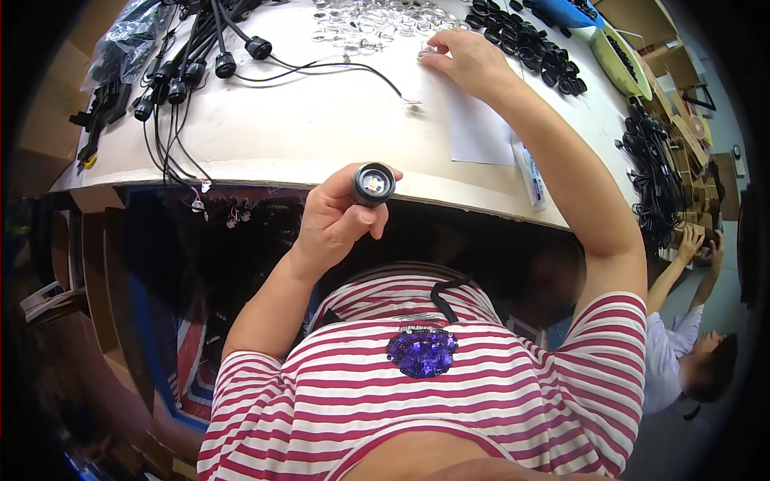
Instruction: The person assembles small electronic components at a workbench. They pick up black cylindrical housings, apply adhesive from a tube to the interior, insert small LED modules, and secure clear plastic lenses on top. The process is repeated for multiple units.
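Observation:
In my left hand (pixel 330 220), just off the table's front edge, a round black lamp housing (pixel 374 184) is gripped between thumb and fingers. Its open end faces up and shows a small yellowish LED on a pale board inside. My right hand (pixel 473 66) reaches across the table, thumb and forefinger pinched on a small clear lens (pixel 425 53), mostly covered by the fingertips. Beside those fingers spreads a pile of clear round lenses (pixel 365 32). Several black rings (pixel 525 40) lie just beyond the right hand.
Black cables with round connectors (pixel 225 64) and a plastic bag (pixel 128 44) occupy the table's left. A white sheet (pixel 481 132) and a tube (pixel 529 172) lie under my right forearm. At right are a green bowl (pixel 613 68), bundled cables (pixel 654 160) and another person (pixel 682 353).

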{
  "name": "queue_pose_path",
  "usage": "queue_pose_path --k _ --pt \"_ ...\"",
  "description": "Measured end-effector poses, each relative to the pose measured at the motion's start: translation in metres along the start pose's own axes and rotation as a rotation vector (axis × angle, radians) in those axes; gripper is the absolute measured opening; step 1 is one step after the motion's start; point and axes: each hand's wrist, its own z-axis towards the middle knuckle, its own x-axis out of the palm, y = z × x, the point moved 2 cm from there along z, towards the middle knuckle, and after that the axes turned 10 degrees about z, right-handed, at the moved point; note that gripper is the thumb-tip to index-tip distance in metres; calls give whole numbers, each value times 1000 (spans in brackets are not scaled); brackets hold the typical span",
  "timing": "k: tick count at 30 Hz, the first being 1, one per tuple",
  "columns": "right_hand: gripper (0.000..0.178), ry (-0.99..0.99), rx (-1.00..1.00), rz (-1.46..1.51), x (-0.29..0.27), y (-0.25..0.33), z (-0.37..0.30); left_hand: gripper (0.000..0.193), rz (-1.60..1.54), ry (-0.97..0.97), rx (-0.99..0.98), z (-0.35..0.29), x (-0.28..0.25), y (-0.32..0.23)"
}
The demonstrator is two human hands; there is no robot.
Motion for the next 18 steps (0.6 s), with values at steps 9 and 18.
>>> queue_pose_path --k 9,18 --pt "24 -26 -72 153 -26 11 -16 21 -21 46 -22 11 7 3" --pt "26 221 -466 636 -80 79 -101 18 -33 83 -62 17 24 4"
